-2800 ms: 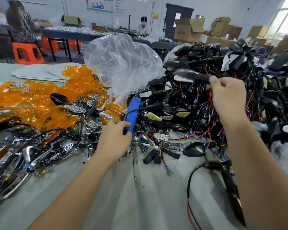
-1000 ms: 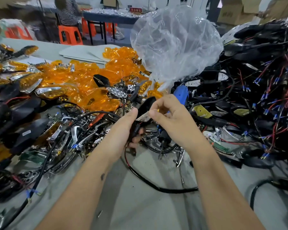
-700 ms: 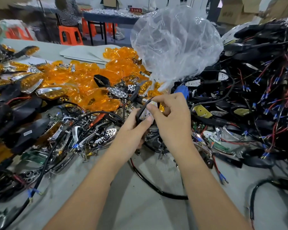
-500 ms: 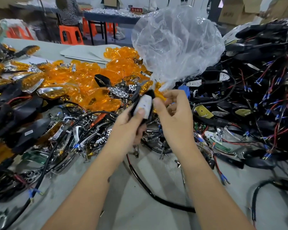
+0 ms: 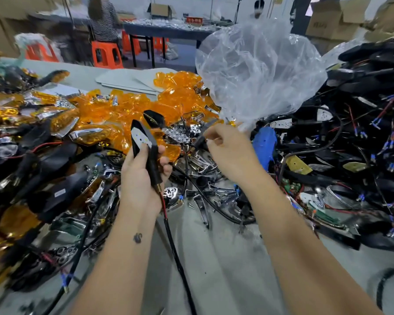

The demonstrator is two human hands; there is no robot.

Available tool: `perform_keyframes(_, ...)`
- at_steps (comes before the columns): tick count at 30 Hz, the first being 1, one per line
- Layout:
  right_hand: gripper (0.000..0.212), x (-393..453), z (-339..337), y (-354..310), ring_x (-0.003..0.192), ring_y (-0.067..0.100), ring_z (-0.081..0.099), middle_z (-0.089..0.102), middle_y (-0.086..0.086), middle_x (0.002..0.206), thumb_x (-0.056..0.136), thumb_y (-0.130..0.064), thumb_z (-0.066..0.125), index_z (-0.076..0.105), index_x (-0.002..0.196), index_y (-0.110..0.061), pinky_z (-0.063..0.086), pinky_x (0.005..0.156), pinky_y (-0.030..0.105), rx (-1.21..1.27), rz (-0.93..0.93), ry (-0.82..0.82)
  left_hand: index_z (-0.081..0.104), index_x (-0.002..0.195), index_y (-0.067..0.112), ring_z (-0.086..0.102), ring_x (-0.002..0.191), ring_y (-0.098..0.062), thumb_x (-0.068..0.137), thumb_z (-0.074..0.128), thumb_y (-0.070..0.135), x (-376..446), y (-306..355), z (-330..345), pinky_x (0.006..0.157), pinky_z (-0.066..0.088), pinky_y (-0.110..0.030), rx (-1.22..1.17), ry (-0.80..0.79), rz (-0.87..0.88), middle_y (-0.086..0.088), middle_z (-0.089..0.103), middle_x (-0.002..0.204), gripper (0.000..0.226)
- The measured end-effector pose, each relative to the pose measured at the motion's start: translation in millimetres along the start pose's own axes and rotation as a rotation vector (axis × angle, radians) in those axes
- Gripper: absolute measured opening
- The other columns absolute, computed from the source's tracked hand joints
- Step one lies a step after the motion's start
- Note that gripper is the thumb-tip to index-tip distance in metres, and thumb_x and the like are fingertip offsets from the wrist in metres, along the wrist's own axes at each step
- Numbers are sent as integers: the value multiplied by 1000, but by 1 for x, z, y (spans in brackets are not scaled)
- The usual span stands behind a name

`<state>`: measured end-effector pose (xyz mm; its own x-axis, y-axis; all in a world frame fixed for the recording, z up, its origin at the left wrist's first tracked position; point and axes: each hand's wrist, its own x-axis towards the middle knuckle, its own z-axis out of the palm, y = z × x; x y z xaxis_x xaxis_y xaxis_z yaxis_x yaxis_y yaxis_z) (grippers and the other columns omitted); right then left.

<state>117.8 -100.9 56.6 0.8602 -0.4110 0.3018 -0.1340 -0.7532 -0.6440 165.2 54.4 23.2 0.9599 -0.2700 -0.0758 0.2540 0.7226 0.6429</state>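
Left hand grips slim, matte-black plastic housing.

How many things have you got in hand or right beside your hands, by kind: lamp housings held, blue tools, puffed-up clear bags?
black lamp housing, held in the left hand: 1
blue tool, lying just beyond the right hand: 1
puffed clear bag, behind both hands: 1
Total: 3

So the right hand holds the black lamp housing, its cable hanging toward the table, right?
No: in the head view the left hand grips the black lamp housing, its cable hanging toward the table; the right hand pinches a dark piece.
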Motion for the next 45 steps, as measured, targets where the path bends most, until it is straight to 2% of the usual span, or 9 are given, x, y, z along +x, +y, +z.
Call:
perform_keyframes(4,43,20,38,-10,114,16,57,49,1,145,100,-14,50,48,143,-21,41,94,29,-54,-92,-181,55,103,11,54,51,-9,107,41,21,2,-3,0,45,46,-19,13,40,4,-1,67,67,17)
perform_keyframes(7,51,36,62,-10,146,27,26,30,6,159,102,-24,49,36,151,-25,26,114,39,-77,-145,-271,54,106,10,54,50,-9,107,41,20,5,-6,0,44,46,-19,32,48,10,-1,67,67,17)
perform_keyframes(12,63,49,85,4,139,35,29,27,11,160,104,-41,36,8,159,-25,24,109,47,-458,-109,-281,54,116,7,57,54,-10,107,41,18,7,-8,-2,46,47,-20,59,49,13,-4,69,74,19)
perform_keyframes(17,38,49,80,2,120,31,42,58,8,125,100,-34,50,50,134,-17,30,95,43,-479,-68,-196,57,108,11,60,57,-12,105,46,13,8,-10,-2,46,47,-21,62,78,19,-7,66,82,11)
perform_keyframes(21,26,36,57,-2,70,19,53,56,2,75,103,-25,49,55,79,-15,37,70,35,48,-1,-123,57,111,7,59,55,-12,106,43,14,7,-10,0,46,47,-21,73,66,3,-7,66,80,16)
perform_keyframes(29,20,-26,2,-3,41,13,41,66,5,69,103,-24,49,64,99,-12,33,39,19,919,232,-5,59,112,9,68,63,-14,104,45,9,-3,-22,9,56,54,-22,199,53,20,-4,72,79,16)
perform_keyframes(33,22,-53,-1,8,44,15,46,69,16,95,102,-25,51,61,118,-15,38,42,19,1050,382,23,58,113,10,67,62,-15,101,49,8,-17,-36,16,56,55,-23,263,-17,-8,-4,69,79,15)
perform_keyframes(41,40,-69,8,11,52,12,53,72,15,96,107,-38,34,63,113,-11,43,50,23,1332,495,-53,64,119,14,60,53,-12,89,63,44,-31,-36,14,45,47,-22,355,-104,-3,-5,72,80,42)
perform_keyframes(45,31,-74,4,13,64,13,57,72,9,92,103,-33,44,64,111,-10,48,65,25,1405,445,-81,66,114,13,61,53,-14,99,58,31,-31,-35,12,45,47,-21,381,-122,-25,-8,72,85,25)
